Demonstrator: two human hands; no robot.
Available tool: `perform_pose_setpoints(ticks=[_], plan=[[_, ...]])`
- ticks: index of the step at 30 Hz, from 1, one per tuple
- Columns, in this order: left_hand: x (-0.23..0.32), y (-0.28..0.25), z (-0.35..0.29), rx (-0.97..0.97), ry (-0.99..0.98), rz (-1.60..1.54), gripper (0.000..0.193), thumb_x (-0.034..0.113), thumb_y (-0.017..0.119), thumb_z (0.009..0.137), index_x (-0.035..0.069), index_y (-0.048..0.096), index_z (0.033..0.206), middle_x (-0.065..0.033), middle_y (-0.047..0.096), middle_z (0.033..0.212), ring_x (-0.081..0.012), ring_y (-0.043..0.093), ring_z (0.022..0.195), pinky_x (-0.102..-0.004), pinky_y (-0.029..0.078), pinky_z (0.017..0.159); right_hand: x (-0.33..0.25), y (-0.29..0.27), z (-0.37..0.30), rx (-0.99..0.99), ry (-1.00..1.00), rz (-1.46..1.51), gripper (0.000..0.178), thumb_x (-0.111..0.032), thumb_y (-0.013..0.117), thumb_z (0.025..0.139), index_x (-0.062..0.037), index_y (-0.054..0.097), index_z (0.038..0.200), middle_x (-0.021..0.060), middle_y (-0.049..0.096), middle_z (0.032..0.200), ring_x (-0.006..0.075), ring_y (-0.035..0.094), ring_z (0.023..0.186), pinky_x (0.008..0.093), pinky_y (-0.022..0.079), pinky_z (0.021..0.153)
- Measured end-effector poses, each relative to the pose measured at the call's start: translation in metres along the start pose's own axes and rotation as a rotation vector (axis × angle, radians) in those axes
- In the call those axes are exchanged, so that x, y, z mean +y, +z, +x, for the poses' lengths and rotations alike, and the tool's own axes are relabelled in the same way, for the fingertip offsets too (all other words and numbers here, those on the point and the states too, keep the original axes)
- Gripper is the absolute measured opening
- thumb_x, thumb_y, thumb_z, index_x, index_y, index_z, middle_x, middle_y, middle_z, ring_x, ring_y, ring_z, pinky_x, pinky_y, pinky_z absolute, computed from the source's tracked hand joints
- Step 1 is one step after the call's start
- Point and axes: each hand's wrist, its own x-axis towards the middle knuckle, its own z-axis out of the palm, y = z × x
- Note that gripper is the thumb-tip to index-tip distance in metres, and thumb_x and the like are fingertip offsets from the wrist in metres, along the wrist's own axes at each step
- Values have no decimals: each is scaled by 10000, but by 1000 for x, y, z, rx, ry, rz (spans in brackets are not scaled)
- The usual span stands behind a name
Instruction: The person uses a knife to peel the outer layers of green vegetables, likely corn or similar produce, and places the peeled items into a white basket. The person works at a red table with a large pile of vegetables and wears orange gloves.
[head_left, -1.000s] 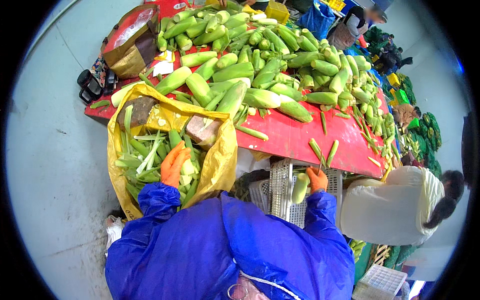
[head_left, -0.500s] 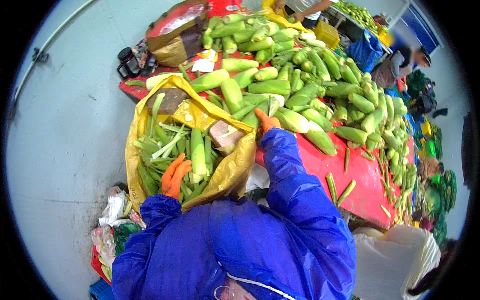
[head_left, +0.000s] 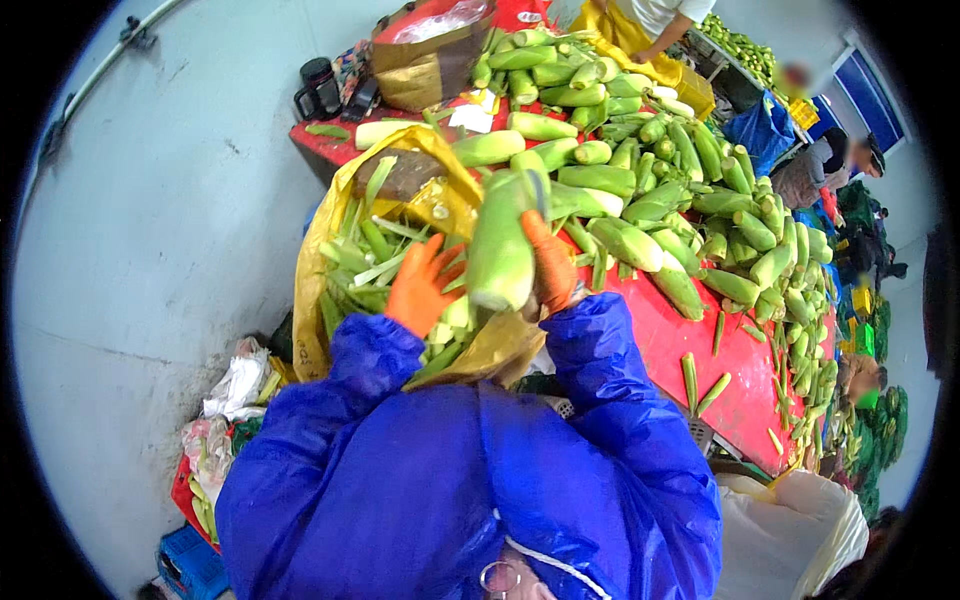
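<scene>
Corn ear (head_left: 500,250): clamped in right hand (head_left: 550,262) above yellow husk sack (head_left: 318,265), so trimmings dropped inside; left hand (head_left: 420,285) splayed apart beside.

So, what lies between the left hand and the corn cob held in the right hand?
In the head view, only green husk leaves in the yellow bag show between the left hand and the corn cob.

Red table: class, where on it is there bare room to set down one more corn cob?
The red table lies bare at its near corner, between the blue sleeve and the corn pile, save scattered husk strips. The far half is crowded with cobs.
</scene>
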Motion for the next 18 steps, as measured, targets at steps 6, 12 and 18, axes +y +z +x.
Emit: perform_pose_setpoints(ticks=[6, 12, 18], plan=[[7, -42, -14, 80, -152, -354, 549, 518, 516, 911, 78, 540, 1239, -179, 603, 1189, -338, 619, 994, -434, 538, 845, 18, 31, -41, -161, 14, -1027, 631, -332, 558, 876, -86, 371, 1425, 146, 670, 798, 236, 653, 672, 352, 473, 506], [8, -81, -23, 47, -206, -570, 491, 476, 543, 912, 103, 550, 1232, -119, 616, 1187, -315, 600, 1057, -498, 463, 966, 35, 81, -61, -617, -367, -1826, 966, -185, 625, 735, -189, 61, 1519, 184, 626, 748, 373, 623, 587, 479, 499, 540], [-5, -95, -34, -193, -134, -525, 392, 377, 430, 978, 136, 522, 1274, -100, 590, 1264, -252, 532, 1194, -430, 389, 1066, 50, 85, -41, -526, -485, -1932, 985, -152, 628, 692, -188, 95, 1520, 163, 609, 744, 358, 613, 580, 455, 499, 537]])
